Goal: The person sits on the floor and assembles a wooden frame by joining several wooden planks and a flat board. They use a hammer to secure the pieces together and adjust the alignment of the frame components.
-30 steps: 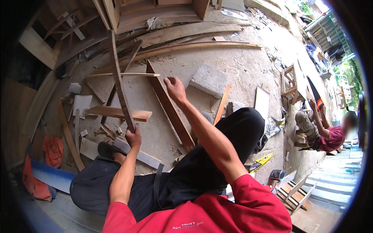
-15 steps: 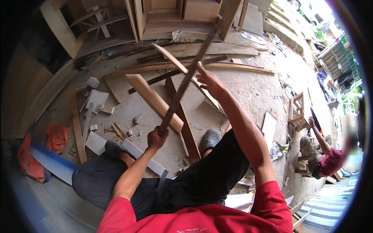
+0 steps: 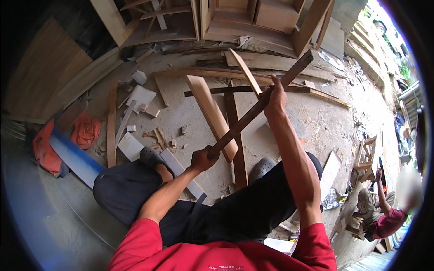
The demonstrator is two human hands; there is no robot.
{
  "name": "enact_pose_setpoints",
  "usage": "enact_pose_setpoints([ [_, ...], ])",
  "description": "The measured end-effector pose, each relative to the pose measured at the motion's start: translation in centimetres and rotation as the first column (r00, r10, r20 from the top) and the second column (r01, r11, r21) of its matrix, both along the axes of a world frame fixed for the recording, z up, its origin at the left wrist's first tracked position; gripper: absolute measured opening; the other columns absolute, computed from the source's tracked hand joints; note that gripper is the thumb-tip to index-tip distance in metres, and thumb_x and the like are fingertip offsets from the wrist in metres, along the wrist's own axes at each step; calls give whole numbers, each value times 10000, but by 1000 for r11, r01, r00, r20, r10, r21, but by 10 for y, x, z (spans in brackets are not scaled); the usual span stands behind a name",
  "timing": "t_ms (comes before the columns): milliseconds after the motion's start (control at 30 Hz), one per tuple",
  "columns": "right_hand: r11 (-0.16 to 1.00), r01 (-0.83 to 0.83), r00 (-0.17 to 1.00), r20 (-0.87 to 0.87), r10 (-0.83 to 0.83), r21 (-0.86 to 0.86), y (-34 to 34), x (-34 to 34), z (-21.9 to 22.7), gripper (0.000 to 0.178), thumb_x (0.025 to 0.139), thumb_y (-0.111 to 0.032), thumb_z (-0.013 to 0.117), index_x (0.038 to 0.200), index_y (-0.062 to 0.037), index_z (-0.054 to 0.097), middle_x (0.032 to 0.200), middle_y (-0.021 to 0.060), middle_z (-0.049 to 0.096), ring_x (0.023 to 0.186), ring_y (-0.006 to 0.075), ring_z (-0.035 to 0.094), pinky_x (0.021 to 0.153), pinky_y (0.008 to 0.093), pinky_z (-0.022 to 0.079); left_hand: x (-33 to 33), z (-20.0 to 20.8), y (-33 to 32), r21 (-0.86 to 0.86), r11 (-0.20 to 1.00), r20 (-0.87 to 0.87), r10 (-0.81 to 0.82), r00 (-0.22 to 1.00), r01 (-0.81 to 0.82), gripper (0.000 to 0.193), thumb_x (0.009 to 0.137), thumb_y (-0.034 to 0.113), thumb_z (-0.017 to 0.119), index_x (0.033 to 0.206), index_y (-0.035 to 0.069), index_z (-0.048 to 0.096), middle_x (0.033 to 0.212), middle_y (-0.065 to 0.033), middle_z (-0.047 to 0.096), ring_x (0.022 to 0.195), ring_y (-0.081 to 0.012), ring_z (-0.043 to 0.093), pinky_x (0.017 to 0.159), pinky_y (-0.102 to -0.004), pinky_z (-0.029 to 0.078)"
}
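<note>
Hands were both closed on one long dark wooden strip (image 3: 257,108), which ran diagonally from lower left to upper right above the floor. Your left hand (image 3: 202,158) gripped its lower end, fingers wrapped fully round it; your right hand (image 3: 275,97) clasped it further up, arm stretched out, with the upper end projecting well past the fist. You sat with legs in dark trousers, grey shoes (image 3: 151,156) on the dusty concrete floor (image 3: 316,122). Under the strip lay a broad pale plank (image 3: 210,113), and just beside it a darker board (image 3: 235,135); whether they touched could not be told. A thin pale lath (image 3: 244,70) lay near the right hand. Small offcuts (image 3: 156,135) were scattered to your left, beside an orange cloth (image 3: 83,131). Another person in a red shirt (image 3: 389,221) sat at far right, well apart.
</note>
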State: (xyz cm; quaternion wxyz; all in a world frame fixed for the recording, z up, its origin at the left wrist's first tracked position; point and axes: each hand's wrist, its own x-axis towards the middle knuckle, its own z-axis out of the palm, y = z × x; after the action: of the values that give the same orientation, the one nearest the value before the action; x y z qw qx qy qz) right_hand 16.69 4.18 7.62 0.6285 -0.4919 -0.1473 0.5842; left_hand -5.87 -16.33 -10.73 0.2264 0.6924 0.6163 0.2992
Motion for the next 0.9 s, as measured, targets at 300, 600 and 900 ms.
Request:
enact_pose_setpoints([
  [300, 994, -19, 996, -81, 28, 109, -1, 6, 24, 223, 764, -228, 678, 736, -108, 493, 574, 20, 423, 475, 162, 434, 493, 350, 406, 1, 21, 43, -395, 916, 360, 85, 929, 69, 736, 918, 665, 323, 1042, 9, 634, 1008, -183, 661, 996, -307, 621, 864, -376, 451],
  [600, 960, -177, 975, -98, 202, 218, -30, -4, 42, 186, 770, -228, 655, 767, -117, 505, 590, 24, 428, 517, 177, 440, 565, 348, 409, 11, 60, 70, -656, 753, 297, 198, 934, 49, 682, 861, 590, 530, 1001, -62, 671, 875, -199, 697, 863, -303, 678, 777, -362, 508],
  [900, 916, -306, 947, -11, 320, 258, -37, -17, 37, 184, 791, -251, 618, 728, -131, 493, 586, 5, 418, 516, 164, 414, 585, 362, 408, 5, 35, 67, -500, 850, 475, 108, 874, 167, 319, 851, 247, 527, 950, -32, 645, 891, -124, 674, 814, -191, 632, 726, -341, 474],
])
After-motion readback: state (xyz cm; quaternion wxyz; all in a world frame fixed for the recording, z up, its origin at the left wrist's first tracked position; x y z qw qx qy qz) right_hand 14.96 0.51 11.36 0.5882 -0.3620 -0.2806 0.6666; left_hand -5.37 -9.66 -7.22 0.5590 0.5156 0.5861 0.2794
